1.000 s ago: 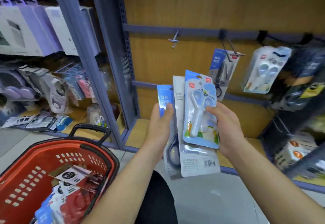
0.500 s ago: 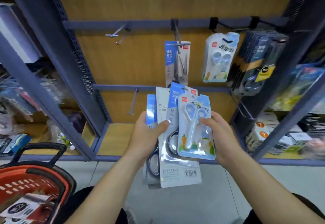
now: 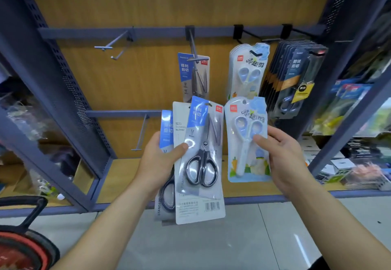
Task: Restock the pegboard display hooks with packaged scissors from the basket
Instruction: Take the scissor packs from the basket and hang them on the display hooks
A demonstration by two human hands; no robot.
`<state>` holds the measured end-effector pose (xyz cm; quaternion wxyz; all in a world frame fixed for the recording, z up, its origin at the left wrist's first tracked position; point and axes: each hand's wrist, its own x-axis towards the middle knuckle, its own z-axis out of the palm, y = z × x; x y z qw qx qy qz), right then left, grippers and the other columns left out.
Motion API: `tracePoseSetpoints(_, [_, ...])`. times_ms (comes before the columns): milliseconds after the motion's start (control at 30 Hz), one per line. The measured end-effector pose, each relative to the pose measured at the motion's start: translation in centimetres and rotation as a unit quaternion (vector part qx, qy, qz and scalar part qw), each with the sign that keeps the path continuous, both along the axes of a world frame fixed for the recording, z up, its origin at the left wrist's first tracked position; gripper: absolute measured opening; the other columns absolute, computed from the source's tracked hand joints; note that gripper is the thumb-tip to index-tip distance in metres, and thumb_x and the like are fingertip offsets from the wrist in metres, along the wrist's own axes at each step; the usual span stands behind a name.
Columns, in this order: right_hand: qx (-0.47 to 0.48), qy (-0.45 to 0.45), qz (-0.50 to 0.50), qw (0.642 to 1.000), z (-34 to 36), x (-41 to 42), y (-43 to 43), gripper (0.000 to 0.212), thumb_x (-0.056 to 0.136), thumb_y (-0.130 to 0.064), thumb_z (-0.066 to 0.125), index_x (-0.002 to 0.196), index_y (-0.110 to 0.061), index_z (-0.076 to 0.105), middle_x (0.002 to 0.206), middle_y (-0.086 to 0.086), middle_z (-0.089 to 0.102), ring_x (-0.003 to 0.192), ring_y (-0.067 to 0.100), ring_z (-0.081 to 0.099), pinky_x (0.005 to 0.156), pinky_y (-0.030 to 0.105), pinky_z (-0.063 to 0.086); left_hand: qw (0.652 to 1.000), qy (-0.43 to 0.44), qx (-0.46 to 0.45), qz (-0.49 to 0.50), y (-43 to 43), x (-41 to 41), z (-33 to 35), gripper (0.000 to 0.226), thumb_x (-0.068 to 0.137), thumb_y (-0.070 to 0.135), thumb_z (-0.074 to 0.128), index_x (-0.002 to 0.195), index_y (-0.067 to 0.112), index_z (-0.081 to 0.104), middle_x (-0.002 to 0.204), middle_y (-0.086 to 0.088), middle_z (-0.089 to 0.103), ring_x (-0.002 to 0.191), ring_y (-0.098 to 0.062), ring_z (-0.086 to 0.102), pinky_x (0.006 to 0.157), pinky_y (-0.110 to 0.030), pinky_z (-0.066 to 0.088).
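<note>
My left hand (image 3: 159,164) grips a fanned stack of black-handled scissors packs (image 3: 201,164), thumb on the front one. My right hand (image 3: 283,159) pinches a single pack of light-blue child scissors (image 3: 246,142), held just right of the stack and apart from it. On the wooden pegboard, one hook (image 3: 193,45) carries a black-scissors pack (image 3: 194,77), and the hook to its right holds matching light-blue packs (image 3: 246,68). An empty hook (image 3: 112,44) sticks out at upper left. The red basket (image 3: 23,250) shows at the bottom left corner.
A thick row of dark scissors packs (image 3: 296,79) hangs at the right. Another empty hook (image 3: 141,132) projects from the lower rail. Blue metal uprights (image 3: 53,92) frame the bay. Cluttered shelves flank both sides, and grey tiled floor (image 3: 201,244) lies below.
My right hand has pulled the light-blue pack off the stack and moved it right. The view has shifted right, so the basket has slid mostly out of frame.
</note>
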<state>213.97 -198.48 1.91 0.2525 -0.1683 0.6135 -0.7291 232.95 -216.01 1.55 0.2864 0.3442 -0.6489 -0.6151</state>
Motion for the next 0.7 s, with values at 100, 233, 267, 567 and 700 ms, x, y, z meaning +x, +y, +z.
tracePoseSetpoints(100, [-0.02, 0.036, -0.057, 0.997, 1.3, -2.8, -0.8, 0.03, 0.095, -0.005, 0.067, 0.124, -0.011, 0.067, 0.103, 0.003, 0.08, 0.095, 0.023, 0.077, 0.08, 0.046, 0.062, 1.0, 0.017, -0.009, 0.005, -0.3, -1.5, 0.0, 0.033, 0.091, 0.014, 0.076, 0.121, 0.023, 0.065, 0.107, 0.01, 0.078, 0.098, -0.012, 0.075, 0.088, -0.036, 0.058])
tracePoseSetpoints(233, [-0.032, 0.093, -0.083, 0.992, 2.9, -5.6, -2.8, 0.029, 0.095, -0.008, 0.069, 0.123, -0.015, 0.062, 0.095, -0.008, 0.08, 0.092, 0.018, 0.077, 0.082, 0.046, 0.062, 0.999, 0.035, 0.002, 0.019, -1.0, -2.7, -0.5, 0.031, 0.092, 0.012, 0.075, 0.117, 0.026, 0.065, 0.103, 0.012, 0.079, 0.094, -0.011, 0.075, 0.083, -0.034, 0.057])
tracePoseSetpoints(267, [-0.036, 0.1, -0.087, 0.991, 3.2, -6.0, -3.3, 0.031, 0.095, -0.009, 0.07, 0.124, -0.015, 0.06, 0.096, -0.008, 0.08, 0.093, 0.018, 0.077, 0.082, 0.047, 0.062, 0.999, 0.039, 0.005, 0.022, -1.1, -2.8, -0.5, 0.03, 0.092, 0.012, 0.075, 0.115, 0.027, 0.065, 0.102, 0.012, 0.079, 0.094, -0.011, 0.075, 0.083, -0.035, 0.057])
tracePoseSetpoints(567, [-0.034, 0.138, -0.111, 0.984, 3.4, -8.1, -5.2, 0.03, 0.099, -0.014, 0.067, 0.126, -0.023, 0.058, 0.102, -0.001, 0.08, 0.096, 0.02, 0.077, 0.086, 0.053, 0.062, 0.999, 0.043, 0.022, 0.01, -1.9, -3.0, -1.1, 0.034, 0.091, 0.011, 0.074, 0.12, 0.024, 0.063, 0.107, 0.007, 0.079, 0.099, -0.017, 0.076, 0.095, -0.052, 0.057])
tracePoseSetpoints(700, [-0.033, 0.155, -0.111, 0.981, 2.7, -7.9, -5.6, 0.029, 0.099, -0.019, 0.068, 0.125, -0.029, 0.06, 0.096, -0.008, 0.08, 0.097, 0.019, 0.076, 0.089, 0.054, 0.061, 0.998, 0.052, 0.029, 0.009, -2.1, -2.7, -1.2, 0.035, 0.091, 0.01, 0.074, 0.122, 0.023, 0.063, 0.108, 0.005, 0.079, 0.099, -0.018, 0.076, 0.095, -0.052, 0.058])
